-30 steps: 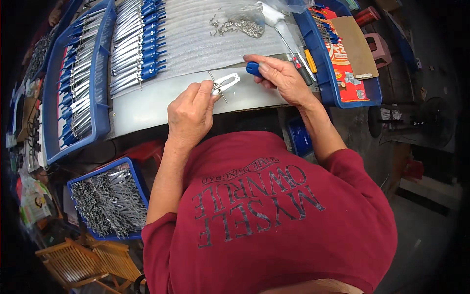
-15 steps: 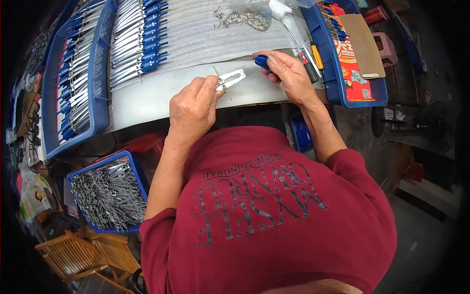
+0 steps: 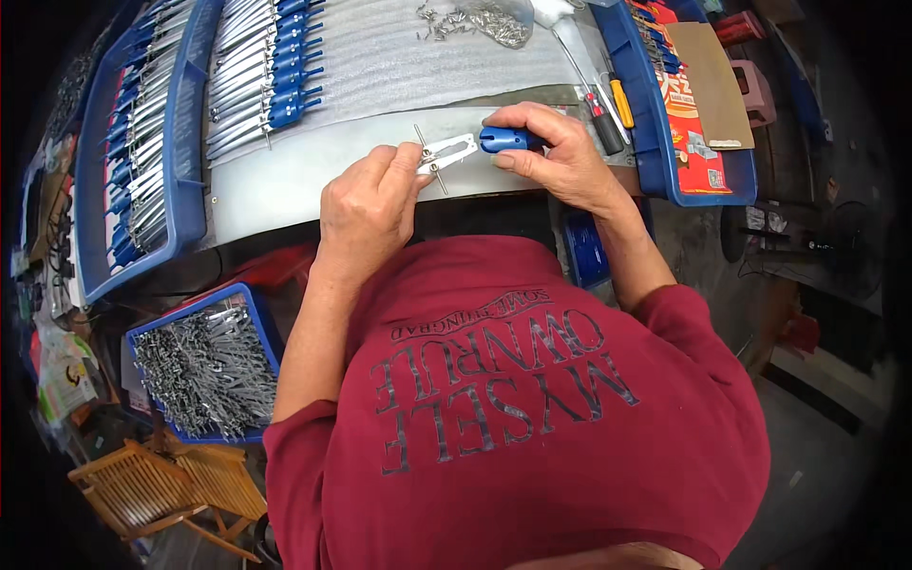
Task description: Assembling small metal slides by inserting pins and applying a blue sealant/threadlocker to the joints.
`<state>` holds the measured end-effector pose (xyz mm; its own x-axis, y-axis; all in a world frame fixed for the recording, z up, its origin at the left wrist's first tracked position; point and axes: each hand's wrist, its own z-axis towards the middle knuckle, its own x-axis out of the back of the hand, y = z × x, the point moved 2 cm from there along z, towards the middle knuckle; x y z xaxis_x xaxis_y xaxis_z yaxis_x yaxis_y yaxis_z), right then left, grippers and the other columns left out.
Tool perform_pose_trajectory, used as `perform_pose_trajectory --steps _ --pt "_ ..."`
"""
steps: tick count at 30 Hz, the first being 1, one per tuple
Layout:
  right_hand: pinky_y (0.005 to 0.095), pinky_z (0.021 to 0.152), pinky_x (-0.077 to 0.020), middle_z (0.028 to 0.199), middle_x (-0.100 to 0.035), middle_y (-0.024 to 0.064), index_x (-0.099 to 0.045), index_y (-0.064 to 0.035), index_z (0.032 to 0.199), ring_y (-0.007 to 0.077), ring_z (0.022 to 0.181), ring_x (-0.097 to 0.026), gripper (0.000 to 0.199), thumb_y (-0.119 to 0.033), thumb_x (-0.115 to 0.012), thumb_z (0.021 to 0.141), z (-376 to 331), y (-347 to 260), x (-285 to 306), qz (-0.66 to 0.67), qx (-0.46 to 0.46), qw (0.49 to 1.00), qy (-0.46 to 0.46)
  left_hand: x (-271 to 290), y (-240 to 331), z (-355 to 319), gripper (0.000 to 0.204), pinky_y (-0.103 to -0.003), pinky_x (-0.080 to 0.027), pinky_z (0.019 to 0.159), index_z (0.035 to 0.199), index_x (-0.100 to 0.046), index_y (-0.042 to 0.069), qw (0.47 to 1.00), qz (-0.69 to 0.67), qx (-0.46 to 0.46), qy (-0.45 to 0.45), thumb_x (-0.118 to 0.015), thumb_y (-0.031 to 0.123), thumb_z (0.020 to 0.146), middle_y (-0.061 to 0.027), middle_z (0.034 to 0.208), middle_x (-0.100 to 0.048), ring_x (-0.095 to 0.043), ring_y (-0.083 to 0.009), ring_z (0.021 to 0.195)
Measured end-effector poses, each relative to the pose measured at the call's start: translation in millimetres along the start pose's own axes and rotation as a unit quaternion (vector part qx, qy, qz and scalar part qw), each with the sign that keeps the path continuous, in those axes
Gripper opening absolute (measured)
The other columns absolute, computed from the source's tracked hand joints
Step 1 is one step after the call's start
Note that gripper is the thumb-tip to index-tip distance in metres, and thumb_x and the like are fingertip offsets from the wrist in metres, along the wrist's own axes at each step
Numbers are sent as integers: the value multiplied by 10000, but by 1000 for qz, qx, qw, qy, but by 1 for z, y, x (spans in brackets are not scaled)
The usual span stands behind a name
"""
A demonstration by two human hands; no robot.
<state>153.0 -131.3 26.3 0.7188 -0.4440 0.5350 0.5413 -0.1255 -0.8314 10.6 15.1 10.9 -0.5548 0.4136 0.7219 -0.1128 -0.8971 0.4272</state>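
My left hand pinches a silver forked metal piece with a thin cross rod through it, its fork ends facing right. My right hand grips a short blue slotted sleeve between thumb and fingers. The sleeve's open end faces the fork tips, with a small gap between them. Both hands are over the front of the worktable. At the table's left, a row of silver rods with blue ends lies side by side.
A blue tray of similar rods stands far left; a bin of metal parts sits below it. Small screws spill from a plastic bag at the back. Screwdrivers lie beside the right-hand blue tray.
My right hand has turned the blue sleeve lengthwise and brought it left and slightly down, close to the fork tips. The left hand keeps hold of the metal piece, almost in place.
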Motion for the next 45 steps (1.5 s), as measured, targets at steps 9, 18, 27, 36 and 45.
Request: perform_pose_trajectory --steps 9,18,27,36,45 --pt "270 629 -419 813 -565 71 -572 -5 955 178 728 -532 299 -128 -661 697 2 -4 -5 -35 102 993 -52 1 5 -2 245 -333 -424 479 906 -529 25 999 -21 -18 -24 -623 93 690 -87 685 -499 -524 -239 571" --pt "284 597 -433 777 -563 86 -568 8 943 205 691 -543 309 -108 -668 675 -1 -9 -12 -47 148 986 -59 3 8 -6 256 -338 -414 471 914 -523 35 997 -50 -18 -47 -624 104 688 -79 655 -460 -512 -235 561" --pt "291 603 -449 783 -575 101 -569 9 939 221 700 -562 308 -91 -669 665 -6 -14 -15 -65 164 982 -69 5 9 -12 273 -336 -412 473 922 -519 32 996 -63 -19 -60 -631 101 683 -79 661 -466 -515 -231 566" --pt "297 603 -450 780 -575 106 -565 14 936 236 697 -563 319 -78 -676 651 -7 -20 -15 -76 177 979 -66 6 10 -14 278 -330 -408 471 922 -519 38 994 -100 -11 -51 -638 87 675 -75 663 -473 -516 -232 559" --pt "299 615 -449 774 -574 105 -569 10 932 242 698 -559 309 -81 -675 657 -7 -21 -25 -46 173 980 -82 3 17 -15 251 -325 -410 468 913 -519 52 993 -102 -6 -63 -620 90 687 -67 673 -476 -521 -224 562"
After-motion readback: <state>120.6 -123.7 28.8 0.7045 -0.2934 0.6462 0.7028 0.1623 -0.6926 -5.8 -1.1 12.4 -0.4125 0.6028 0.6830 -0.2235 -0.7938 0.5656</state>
